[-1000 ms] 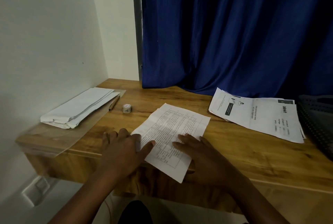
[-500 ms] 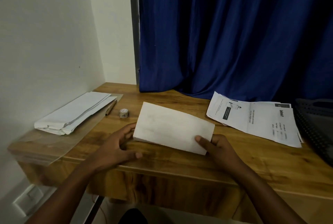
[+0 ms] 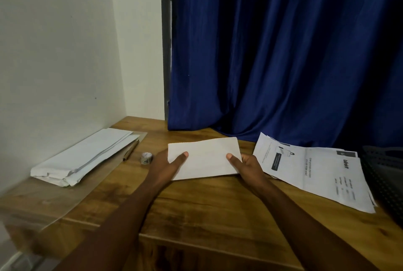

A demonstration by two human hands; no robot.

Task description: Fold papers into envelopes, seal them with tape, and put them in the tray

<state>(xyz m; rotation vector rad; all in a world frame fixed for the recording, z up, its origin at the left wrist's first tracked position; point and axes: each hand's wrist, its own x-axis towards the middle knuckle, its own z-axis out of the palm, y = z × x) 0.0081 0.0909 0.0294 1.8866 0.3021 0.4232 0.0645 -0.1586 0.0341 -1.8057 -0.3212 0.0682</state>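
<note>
Gripping folded paper [image 3: 206,157], left hand [image 3: 165,167], right hand [image 3: 248,167]; wooden desk [image 3: 196,209]

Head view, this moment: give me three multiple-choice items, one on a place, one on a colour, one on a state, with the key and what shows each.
1. Where does the small tape roll lie?
A. left of the folded paper
B. on the printed sheets
C. in the tray

2. What colour is the curtain?
A. green
B. blue
C. grey

3. How is the folded paper held?
A. by one hand
B. by neither hand
C. by both hands

Key: 1 A, it sits on the desk beside the left hand. 2 B, deep blue folds. 3 C, the left hand and the right hand each have a thumb on top at one end.
</note>
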